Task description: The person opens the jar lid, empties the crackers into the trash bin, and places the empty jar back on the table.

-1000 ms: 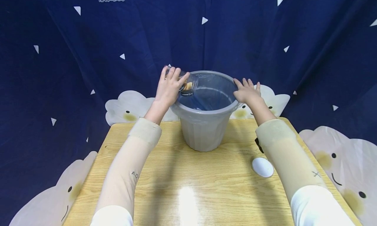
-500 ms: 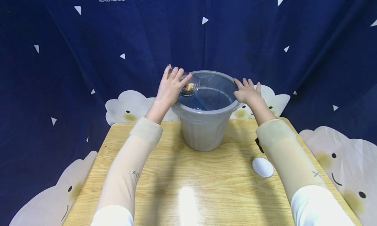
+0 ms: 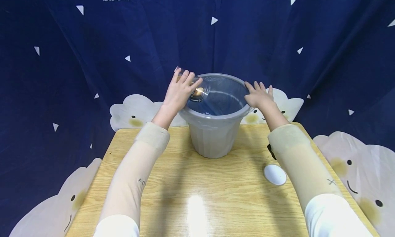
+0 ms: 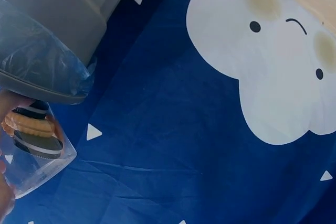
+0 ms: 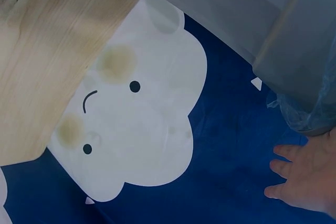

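A grey plastic bucket [image 3: 213, 134] lined with a clear bag stands at the far middle of the wooden table [image 3: 191, 189]. My left hand [image 3: 180, 89] grips a clear jar [image 3: 199, 87], tipped on its side over the bucket's left rim. The left wrist view shows the jar [image 4: 31, 156] with sandwich biscuits [image 4: 31, 132] inside, under the bucket rim [image 4: 42, 85]. My right hand [image 3: 258, 94] rests flat on the bucket's right rim, fingers straight; the same hand [image 5: 307, 177] shows in the right wrist view beside the bucket wall [image 5: 273, 14].
A white round lid [image 3: 275, 174] lies on the table at the right, beside my right forearm. A dark blue curtain [image 3: 92, 51] with white triangles and cloud faces hangs behind and around the table.
The jar has tipped slightly further over the bucket's left rim. The right hand has not moved.
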`<state>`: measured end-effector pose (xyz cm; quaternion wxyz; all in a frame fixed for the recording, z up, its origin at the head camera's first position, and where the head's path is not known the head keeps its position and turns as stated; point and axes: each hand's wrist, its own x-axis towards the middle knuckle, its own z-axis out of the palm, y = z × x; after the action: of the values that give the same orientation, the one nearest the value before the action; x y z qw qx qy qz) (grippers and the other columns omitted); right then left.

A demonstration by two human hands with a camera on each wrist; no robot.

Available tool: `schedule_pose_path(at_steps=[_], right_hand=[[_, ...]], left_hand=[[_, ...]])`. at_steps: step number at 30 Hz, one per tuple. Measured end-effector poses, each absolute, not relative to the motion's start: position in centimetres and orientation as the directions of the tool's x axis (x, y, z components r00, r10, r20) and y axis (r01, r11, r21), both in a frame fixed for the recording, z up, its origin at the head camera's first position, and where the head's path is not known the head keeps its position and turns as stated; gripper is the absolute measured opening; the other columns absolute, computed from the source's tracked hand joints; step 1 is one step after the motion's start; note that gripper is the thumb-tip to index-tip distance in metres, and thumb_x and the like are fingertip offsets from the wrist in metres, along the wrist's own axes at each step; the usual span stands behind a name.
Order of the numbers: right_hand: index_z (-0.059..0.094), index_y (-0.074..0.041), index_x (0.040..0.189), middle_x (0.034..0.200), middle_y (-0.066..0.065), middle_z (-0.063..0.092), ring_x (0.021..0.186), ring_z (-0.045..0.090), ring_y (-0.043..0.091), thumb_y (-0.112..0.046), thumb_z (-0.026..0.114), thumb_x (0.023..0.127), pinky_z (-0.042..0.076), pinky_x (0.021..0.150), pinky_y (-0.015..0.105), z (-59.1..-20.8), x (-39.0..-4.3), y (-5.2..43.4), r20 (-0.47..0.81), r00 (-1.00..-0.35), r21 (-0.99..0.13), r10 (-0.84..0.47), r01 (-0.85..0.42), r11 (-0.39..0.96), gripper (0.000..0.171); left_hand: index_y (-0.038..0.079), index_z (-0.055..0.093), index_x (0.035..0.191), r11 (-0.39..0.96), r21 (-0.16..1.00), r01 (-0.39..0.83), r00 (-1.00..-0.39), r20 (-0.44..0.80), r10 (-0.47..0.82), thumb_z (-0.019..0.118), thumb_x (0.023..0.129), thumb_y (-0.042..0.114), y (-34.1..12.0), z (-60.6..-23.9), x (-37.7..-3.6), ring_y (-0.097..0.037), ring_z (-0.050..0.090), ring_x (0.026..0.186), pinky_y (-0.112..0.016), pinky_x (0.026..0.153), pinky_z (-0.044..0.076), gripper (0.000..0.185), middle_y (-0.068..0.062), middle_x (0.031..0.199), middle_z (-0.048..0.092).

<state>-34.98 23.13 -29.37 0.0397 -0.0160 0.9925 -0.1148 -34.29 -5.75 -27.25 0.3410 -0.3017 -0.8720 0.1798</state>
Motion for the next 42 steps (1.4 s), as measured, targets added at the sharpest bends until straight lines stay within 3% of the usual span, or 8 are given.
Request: schedule_pose_path(at_steps=[9,27,42], right_hand=[[0.003,-0.013,0.148,0.150,0.025,-0.002,0.136,-0.009,0.040,-0.021,0.026,0.090,-0.016,0.103,0.058,-29.43,-35.09,23.15,-0.073,-0.997,-0.229,-0.036,-0.018,0.973,0.062],[0.003,-0.013,0.148,0.149,0.025,-0.003,0.136,-0.010,0.040,-0.021,0.026,0.090,-0.016,0.103,0.059,-29.36,-34.97,23.13,-0.077,-0.996,-0.234,-0.039,-0.020,0.972,0.063],[0.004,-0.013,0.148,0.150,0.024,-0.002,0.136,-0.010,0.040,-0.021,0.025,0.090,-0.015,0.103,0.059,-29.32,-34.99,23.10,-0.080,-0.996,-0.232,-0.040,-0.021,0.972,0.063]], left_hand=[[0.025,0.041,0.135,0.717,-0.579,0.388,-0.601,0.432,0.673,0.052,0.085,-0.003,-5.45,-27.29,-34.32,-0.028,0.034,0.120,-0.046,0.108,0.016,0.058,-0.010,0.126,0.040],[0.024,0.047,0.131,0.677,-0.617,0.402,-0.517,0.457,0.724,0.057,0.081,-0.001,-5.51,-27.59,-34.34,-0.028,0.036,0.119,-0.046,0.109,0.016,0.056,-0.008,0.124,0.043],[0.026,0.048,0.129,0.643,-0.652,0.401,-0.473,0.454,0.755,0.050,0.086,-0.001,-5.73,-27.65,-34.47,-0.026,0.037,0.117,-0.045,0.109,0.016,0.051,-0.007,0.121,0.045]])
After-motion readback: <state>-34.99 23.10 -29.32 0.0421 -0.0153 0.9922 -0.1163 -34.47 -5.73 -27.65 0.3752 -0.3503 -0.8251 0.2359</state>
